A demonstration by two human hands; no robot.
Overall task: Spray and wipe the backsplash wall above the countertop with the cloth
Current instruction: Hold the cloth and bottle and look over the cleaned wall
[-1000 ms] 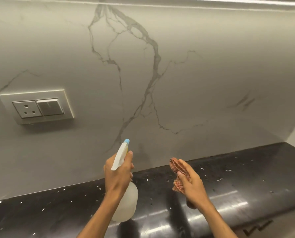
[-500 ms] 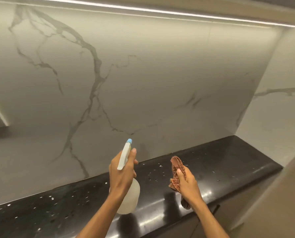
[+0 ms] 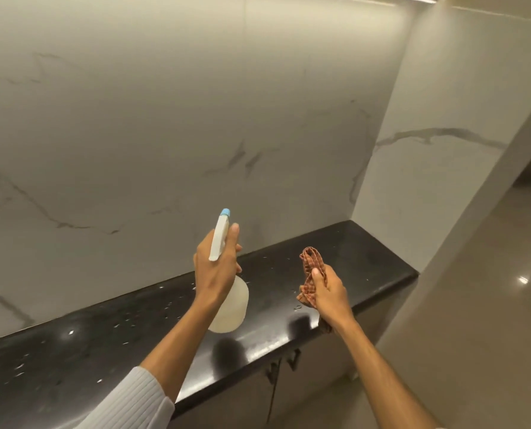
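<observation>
View is swinging to the right compared with half a second ago: the switch plate edge is no longer showing at the left, and the bold dark vein is passing out of frame, leaving only faint veins on the backsplash wall. The corner where it meets the side wall is now sitting right of centre. The far end of the black surface is showing in full, with glossy floor appearing beyond it and two cabinet handles coming into view under the front edge. A white ribbed sleeve is now entering at the bottom left.

Both hands are keeping much the same pose as before. The left hand is holding the spray bottle above the surface, grip curled round the neck under the white trigger head, forefinger lying along it, blue nozzle tip pointing up toward the backsplash wall. The bottle is not touching the wall.

The right hand is holding the cloth, a bunched red-brown check, grip pinching it between thumb and curled fingers; one loop is sticking up above the thumb, a tail hanging below the wrist. The cloth is staying off the wall, over the front part of the surface.

Pale flecks or droplets are scattered across the surface; which, I cannot tell.
</observation>
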